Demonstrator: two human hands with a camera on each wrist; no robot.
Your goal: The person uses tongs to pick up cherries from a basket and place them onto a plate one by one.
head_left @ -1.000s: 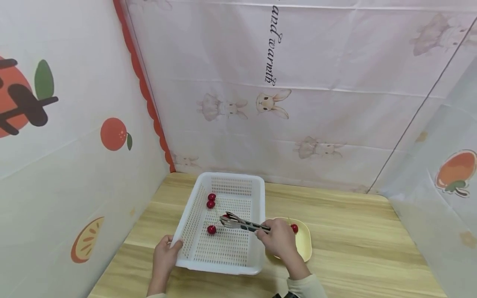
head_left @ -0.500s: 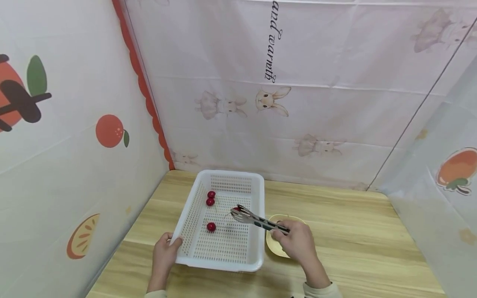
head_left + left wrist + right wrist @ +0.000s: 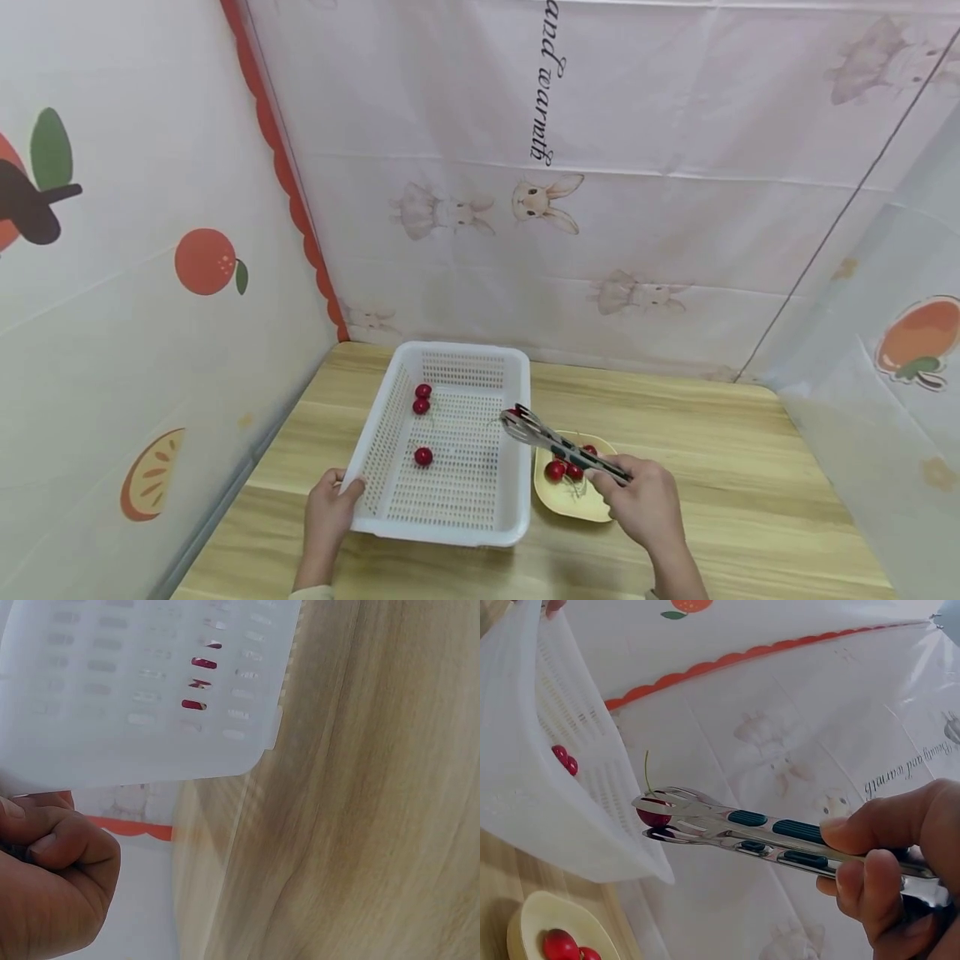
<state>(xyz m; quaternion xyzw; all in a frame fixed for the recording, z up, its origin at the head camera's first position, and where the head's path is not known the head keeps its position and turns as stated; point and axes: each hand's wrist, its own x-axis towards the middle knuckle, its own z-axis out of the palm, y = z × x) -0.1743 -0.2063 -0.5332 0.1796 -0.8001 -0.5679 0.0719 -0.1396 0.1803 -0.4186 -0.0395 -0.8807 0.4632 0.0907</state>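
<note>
My right hand (image 3: pixel 637 500) grips metal tongs (image 3: pixel 577 454) with dark green inlays on the arms. A red cherry (image 3: pixel 653 813) with a green stem is pinched between the tong heads, over the right rim of a white perforated basket (image 3: pixel 520 500). My left hand (image 3: pixel 330 510) holds the basket's left rim near the front corner, thumb over the edge. In the basket lie a pair of cherries (image 3: pixel 422 399) toward the back left and a single cherry (image 3: pixel 423 457) nearer the middle. Several cherries (image 3: pixel 555 472) sit in a yellow dish (image 3: pixel 573 508), partly behind the tongs.
The wooden table (image 3: pixel 735 500) runs to a back wall (image 3: pixel 675 217) of printed fabric with rabbits. A fruit-printed wall (image 3: pixel 247 358) stands close on the left, and another wall (image 3: pixel 862 367) on the right. The dish stands right beside the basket.
My right hand has lifted the cherry in the tongs from the basket's middle and carried it right, to the rim beside the dish. The left hand keeps its hold on the basket.
</note>
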